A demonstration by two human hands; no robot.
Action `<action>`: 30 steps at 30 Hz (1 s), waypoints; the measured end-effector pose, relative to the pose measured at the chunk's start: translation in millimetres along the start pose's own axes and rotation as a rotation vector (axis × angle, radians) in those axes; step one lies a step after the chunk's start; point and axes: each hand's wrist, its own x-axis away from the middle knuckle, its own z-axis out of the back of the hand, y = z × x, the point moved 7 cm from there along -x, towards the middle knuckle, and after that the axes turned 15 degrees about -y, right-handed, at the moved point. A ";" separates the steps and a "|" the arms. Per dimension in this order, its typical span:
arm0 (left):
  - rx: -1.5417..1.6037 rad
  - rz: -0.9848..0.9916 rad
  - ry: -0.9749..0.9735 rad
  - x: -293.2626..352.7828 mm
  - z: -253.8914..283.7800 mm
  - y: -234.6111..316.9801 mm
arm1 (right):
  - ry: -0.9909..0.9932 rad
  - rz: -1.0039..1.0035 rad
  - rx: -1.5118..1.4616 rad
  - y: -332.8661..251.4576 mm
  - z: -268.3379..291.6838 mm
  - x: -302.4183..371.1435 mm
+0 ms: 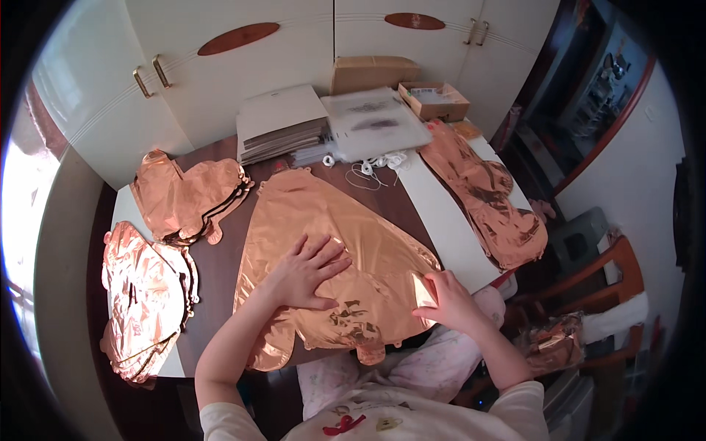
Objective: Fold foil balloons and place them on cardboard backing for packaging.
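Observation:
A large flat copper-coloured foil balloon (353, 220) lies spread over the table in front of me, its lower edge with small tabs hanging over the near side. My left hand (312, 273) rests on its middle, palm down with the fingers spread. At the balloon's right edge my right hand (452, 300) grips the foil between thumb and fingers, and a bright fold shows there.
Stacks of copper foil balloons lie at the far left (187, 195), near left (143, 298) and right (485, 198). Behind stand a pile of grey boards (283, 121), plastic-wrapped sheets (375, 121), white string (390, 160) and a small open box (435, 101). A wooden chair (614, 268) stands right.

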 end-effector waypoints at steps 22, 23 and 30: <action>0.001 -0.032 0.090 0.9 3.5 2.7 | 0.489 0.140 -0.523 -54.4 -44.6 34.5; 0.000 -0.027 0.085 2.1 2.7 2.4 | 0.470 0.158 -0.432 -75.8 -40.2 29.0; -0.118 -0.004 0.041 2.6 -9.8 -2.5 | 0.376 0.449 0.006 -147.8 -73.6 -3.2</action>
